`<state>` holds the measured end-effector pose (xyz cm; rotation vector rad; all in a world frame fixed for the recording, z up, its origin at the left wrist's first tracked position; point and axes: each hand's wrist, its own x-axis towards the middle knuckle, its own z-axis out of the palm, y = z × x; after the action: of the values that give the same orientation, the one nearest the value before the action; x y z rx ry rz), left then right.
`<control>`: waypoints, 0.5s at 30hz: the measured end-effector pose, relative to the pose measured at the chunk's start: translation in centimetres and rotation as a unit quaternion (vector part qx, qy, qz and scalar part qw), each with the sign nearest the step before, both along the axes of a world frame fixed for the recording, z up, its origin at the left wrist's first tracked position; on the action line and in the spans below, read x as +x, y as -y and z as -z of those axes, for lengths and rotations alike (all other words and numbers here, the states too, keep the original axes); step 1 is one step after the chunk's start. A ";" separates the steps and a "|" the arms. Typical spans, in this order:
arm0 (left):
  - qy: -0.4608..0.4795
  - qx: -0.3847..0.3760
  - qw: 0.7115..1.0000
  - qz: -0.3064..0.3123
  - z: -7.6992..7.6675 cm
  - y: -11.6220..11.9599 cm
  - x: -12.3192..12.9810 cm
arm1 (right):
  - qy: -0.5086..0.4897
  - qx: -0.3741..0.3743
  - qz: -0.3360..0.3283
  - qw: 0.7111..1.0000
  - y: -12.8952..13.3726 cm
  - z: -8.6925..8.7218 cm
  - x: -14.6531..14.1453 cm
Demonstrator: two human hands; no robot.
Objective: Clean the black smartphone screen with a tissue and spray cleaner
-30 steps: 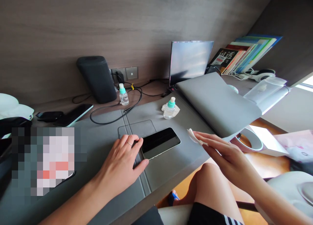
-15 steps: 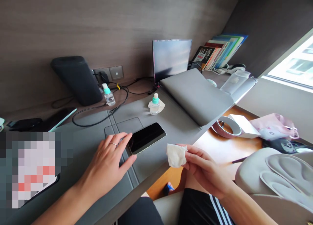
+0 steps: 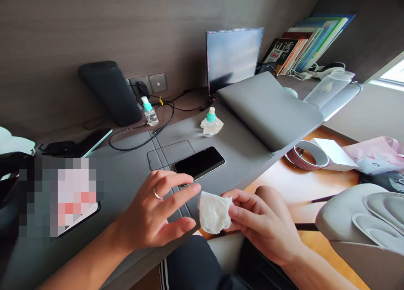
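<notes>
A folded, crumpled white tissue [image 3: 214,214] is pinched in my right hand [image 3: 261,227], in front of the desk's edge. My left hand [image 3: 158,214], with a ring on one finger, is open, its fingertips just left of the tissue and apparently holding nothing. Beyond the hands a dark-screened phone [image 3: 202,161] lies face up on the grey desk mat [image 3: 126,168]. Just left of the phone is a thin, clear, dark-edged sheet [image 3: 172,153]. A small clear bottle with a teal collar [image 3: 209,126] stands behind the phone, on or against a crumpled pale piece of paper.
Another such bottle [image 3: 150,113] stands by a black cable [image 3: 126,148] and a dark speaker-like box [image 3: 110,94]. A grey laptop-like slab [image 3: 271,109] reaches over the desk's right side, before a screen [image 3: 233,62]. A beige chair [image 3: 362,218] is at right.
My left hand has lifted off the phone and moved right, to beside the tissue. My right hand has brought the tissue slightly left and lower. The camera view has shifted.
</notes>
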<state>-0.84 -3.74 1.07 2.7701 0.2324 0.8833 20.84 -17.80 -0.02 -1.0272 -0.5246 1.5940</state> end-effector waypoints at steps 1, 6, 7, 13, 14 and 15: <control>0.005 0.010 1.000 0.006 0.0 0.1 -0.1 | 0.006 0.005 0.002 1.000 -0.3 -0.1 -0.3; 0.020 0.036 0.999 0.002 0.0 0.3 0.2 | 0.049 0.030 0.004 0.998 -1.4 -0.3 -1.6; 0.019 0.037 0.999 0.001 0.0 0.3 0.3 | 0.056 0.034 0.006 0.998 -1.6 -0.3 -1.9; 0.017 0.031 0.999 0.013 0.1 0.0 0.7 | 0.062 0.068 -0.002 0.996 -2.3 0.7 -2.8; 0.013 0.029 0.999 0.016 0.2 0.0 0.7 | 0.074 0.077 -0.002 0.994 -2.3 0.8 -2.9; 0.009 0.028 0.999 0.017 0.2 -0.1 0.7 | 0.090 0.089 0.001 0.992 -2.3 1.0 -2.9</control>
<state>-0.15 -3.68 0.85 2.8073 0.1596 0.9184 17.94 -15.48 -1.01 -1.0398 -0.7736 1.4317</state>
